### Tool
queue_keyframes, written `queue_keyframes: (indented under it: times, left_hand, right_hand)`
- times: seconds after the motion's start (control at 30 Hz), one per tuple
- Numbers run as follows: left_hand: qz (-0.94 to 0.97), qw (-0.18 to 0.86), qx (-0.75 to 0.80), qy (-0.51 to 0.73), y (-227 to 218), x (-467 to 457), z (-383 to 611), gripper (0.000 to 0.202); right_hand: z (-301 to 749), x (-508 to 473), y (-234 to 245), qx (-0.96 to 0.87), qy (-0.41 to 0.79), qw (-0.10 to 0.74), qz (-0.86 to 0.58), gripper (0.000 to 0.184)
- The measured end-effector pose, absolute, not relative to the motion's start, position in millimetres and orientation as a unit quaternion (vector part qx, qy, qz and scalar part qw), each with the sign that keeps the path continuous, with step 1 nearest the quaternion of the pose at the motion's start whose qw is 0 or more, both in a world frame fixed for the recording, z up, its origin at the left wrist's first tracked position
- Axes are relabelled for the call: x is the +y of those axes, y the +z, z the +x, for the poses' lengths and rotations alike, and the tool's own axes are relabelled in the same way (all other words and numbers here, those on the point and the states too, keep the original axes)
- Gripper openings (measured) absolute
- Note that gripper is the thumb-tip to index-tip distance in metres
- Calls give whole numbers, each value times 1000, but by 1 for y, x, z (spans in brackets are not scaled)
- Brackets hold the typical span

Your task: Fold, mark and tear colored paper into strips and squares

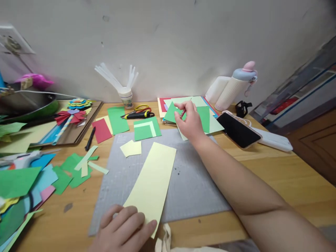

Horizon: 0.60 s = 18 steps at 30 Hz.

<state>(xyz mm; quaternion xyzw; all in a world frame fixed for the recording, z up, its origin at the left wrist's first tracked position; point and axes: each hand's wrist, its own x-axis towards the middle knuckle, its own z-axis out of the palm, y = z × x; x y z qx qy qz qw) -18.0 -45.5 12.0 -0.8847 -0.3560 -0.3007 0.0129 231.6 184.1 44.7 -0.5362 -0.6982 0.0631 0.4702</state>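
My left hand [123,227] is at the near end of a long pale yellow paper strip [153,175], its fingers curled and its thumb lying on the paper. The strip lies across a grey cutting mat [194,189]. My right hand [189,120] is stretched forward, closed round a dark red pen [183,113], only part of which shows. Under and around that hand is a pile of coloured papers, with a green sheet [204,117] near the top. A small pale yellow paper piece [131,148] sits beside the strip's far end.
Behind the mat are a yellow-black utility knife [138,115], scissors [141,107] and a paper cup [126,98] of white sticks. A phone [237,129] and a bottle [233,89] stand right. Paper scraps [76,171], a black pen [90,139] and a glue gun [23,160] lie left.
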Motion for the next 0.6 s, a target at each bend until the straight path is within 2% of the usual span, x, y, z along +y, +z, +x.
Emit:
queue_keyframes:
  times: [0.1,0.23,0.37,0.47,0.6]
  left_hand:
    - [-875,-38,-383,-292,4,-66,-26,27]
    - [-860,-48,-401,-313,-6,-83,-35,28]
    - [-846,-39,-411,-336,-13,-85,-40,34]
    - [-842,-30,-412,-347,-13,-84,-40,25]
    - [-845,-21,-414,-336,-13,-87,-38,18]
  right_hand:
    - [223,150,61,-726,154,460,-488,7]
    - [223,70,57,-828,273,274,-406,4]
    - [216,-16,37,-878,316,141,-330,27]
    - [206,-54,19,-874,300,120,-364,13]
    - [199,-71,2,-862,275,120,-408,17]
